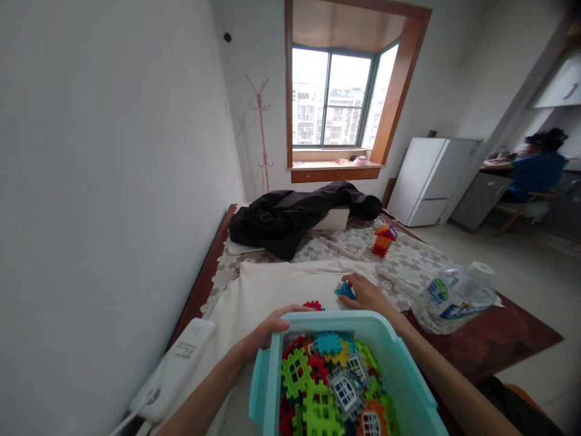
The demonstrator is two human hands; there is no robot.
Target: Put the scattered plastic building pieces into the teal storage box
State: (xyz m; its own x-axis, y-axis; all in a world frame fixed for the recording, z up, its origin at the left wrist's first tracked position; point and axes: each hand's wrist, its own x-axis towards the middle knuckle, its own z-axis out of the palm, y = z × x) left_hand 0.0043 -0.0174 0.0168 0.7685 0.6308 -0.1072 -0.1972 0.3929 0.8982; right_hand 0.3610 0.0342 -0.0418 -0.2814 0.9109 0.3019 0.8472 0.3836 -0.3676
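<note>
Both forearms reach forward over the bed. The left hand [267,330] curls over the far left rim of the turquoise bin [399,369] — fingers hooked on the edge, gripping it. The bin sits nearest the camera, full of coloured window-shaped blocks [327,387]. The right hand [367,293] lies palm-down on the cream cloth [281,284] just beyond the bin, fingertips closed on a blue block [345,290]. A red block [313,305] lies between the hands.
</note>
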